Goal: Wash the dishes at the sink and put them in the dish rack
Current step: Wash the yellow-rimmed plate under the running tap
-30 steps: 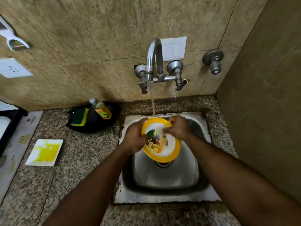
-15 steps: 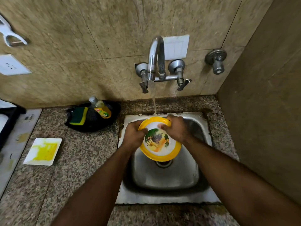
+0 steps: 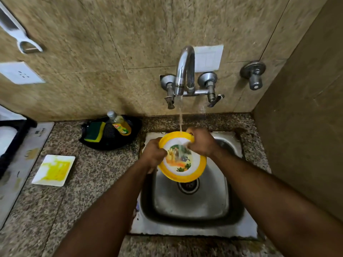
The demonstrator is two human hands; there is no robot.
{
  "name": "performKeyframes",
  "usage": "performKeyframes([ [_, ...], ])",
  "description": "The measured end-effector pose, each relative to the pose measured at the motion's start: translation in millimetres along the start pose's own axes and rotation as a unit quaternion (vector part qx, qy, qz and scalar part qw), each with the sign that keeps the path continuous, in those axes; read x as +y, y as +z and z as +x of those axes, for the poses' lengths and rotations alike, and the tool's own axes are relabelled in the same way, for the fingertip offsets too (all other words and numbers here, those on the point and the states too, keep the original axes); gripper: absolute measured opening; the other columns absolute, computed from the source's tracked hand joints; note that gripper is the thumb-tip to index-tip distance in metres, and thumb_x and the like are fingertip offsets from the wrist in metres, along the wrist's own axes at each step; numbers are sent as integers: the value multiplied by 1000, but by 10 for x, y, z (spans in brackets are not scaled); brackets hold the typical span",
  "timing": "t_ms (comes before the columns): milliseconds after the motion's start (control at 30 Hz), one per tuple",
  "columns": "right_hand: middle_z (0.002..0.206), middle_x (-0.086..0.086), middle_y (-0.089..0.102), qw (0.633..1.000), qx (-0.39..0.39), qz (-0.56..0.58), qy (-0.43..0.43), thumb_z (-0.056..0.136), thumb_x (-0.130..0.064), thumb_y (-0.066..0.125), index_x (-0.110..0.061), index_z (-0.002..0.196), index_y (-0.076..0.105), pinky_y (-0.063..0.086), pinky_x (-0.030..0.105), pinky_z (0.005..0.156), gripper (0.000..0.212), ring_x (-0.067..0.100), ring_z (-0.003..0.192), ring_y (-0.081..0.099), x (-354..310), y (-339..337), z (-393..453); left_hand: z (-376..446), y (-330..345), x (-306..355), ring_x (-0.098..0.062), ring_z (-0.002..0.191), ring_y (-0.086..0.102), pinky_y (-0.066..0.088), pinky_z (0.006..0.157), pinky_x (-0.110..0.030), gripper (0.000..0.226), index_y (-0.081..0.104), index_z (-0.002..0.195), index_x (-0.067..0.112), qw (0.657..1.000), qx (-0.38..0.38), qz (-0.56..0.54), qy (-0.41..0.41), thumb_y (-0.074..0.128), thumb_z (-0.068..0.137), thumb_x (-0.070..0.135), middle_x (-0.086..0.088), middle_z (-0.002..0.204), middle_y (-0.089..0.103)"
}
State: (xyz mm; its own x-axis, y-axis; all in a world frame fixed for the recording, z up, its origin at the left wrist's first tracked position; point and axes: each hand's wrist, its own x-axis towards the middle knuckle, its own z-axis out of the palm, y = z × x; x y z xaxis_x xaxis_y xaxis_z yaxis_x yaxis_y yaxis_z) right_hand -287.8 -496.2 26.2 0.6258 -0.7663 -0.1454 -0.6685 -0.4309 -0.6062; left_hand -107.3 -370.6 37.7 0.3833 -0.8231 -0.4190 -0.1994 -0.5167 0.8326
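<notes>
Both hands are holding a round yellow-rimmed plate over the steel sink, tilted with its printed white face toward the camera. The left hand is gripping the plate's left rim, fingers curled round the edge. The right hand is sitting at the upper right rim, fingers bent onto the plate's face, thumb side wrapping the top edge. Water is running in a thin stream from the curved chrome tap and striking the plate's upper rim, just beside the right hand. The drain is showing just below the plate's lower edge.

On the speckled granite counter left of the sink, a square white dish smeared with yellow residue is lying flat, well apart from the basin. Behind it, against the wall, a black tray is holding a green-and-yellow scrub sponge and a dish soap bottle, the bottle leaning. A separate wall valve is sitting to the right of the tap. A white socket plate is showing at far left on the wall.
</notes>
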Motion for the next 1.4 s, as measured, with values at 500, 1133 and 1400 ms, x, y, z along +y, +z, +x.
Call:
performKeyframes([
  [500,97,9,74,952,111,-134,251,56,-107,36,-18,94,74,53,33,72,103,31,94,72,-155,71,-279,-116,390,-60,-15,74,69,57,62,-25,21,71,94,14,986,98,-132,-19,67,90,-6,-11,96,73],
  [1133,95,12,69,964,194,-181,-13,85,-28,68,-15,113,61,44,38,55,32,40,77,67,-215,-207,-854,-88,629,182,-40,110,63,49,99,-57,39,62,120,15,920,4,-344,-188,51,101,46,-20,115,68],
  [1400,130,14,58,945,154,-270,-106,74,-14,76,-18,106,57,51,37,57,38,34,104,61,-128,220,-1126,-348,407,127,-40,115,64,45,107,-54,65,60,128,-6,796,12,-583,-161,37,102,49,-28,122,69],
])
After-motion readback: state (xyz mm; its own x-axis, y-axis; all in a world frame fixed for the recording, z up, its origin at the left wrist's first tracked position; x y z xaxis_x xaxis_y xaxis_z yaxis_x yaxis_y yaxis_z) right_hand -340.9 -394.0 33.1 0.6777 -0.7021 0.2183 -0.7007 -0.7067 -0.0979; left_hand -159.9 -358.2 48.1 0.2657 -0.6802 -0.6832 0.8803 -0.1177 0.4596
